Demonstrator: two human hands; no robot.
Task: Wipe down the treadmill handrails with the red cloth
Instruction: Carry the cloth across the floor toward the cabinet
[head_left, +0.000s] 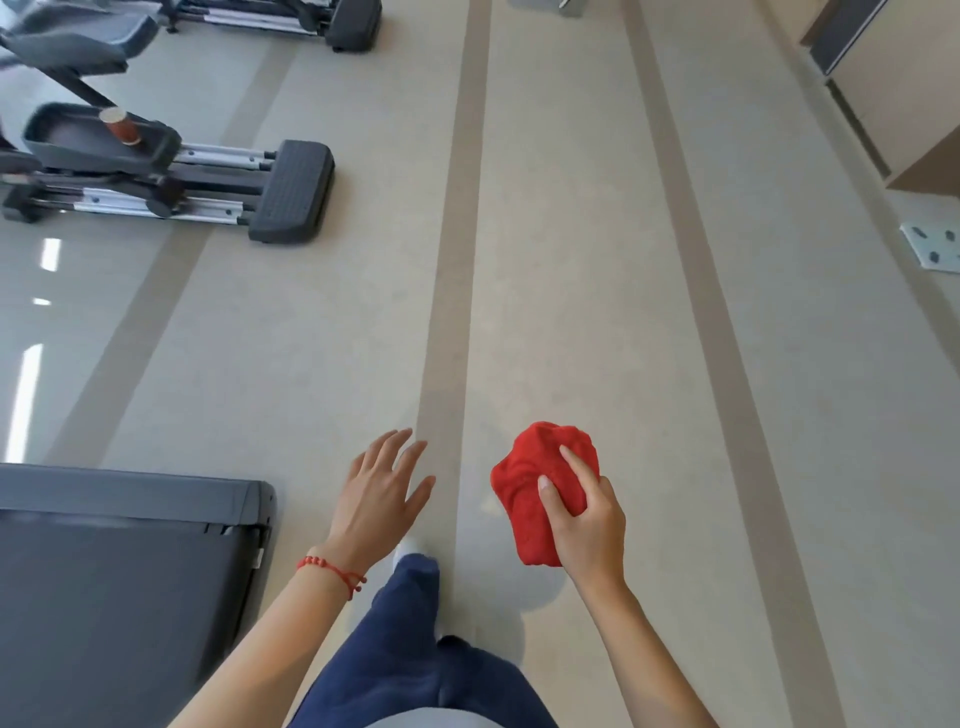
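Observation:
A bunched red cloth (535, 483) is gripped in my right hand (587, 525), held above the floor at lower centre right. My left hand (379, 493) hovers open beside it, fingers spread, holding nothing, with a red string bracelet on the wrist. The rear end of a treadmill (119, 561), with a dark belt and grey end cover, fills the lower left. No handrails are in view.
An elliptical trainer (171, 176) stands at upper left with a brown paper cup (120, 126) on one pedal. Another machine (291, 21) sits behind it. Beige floor with darker stripes stretches ahead. A cabinet (904, 93) and a metal plate (932, 247) are at right.

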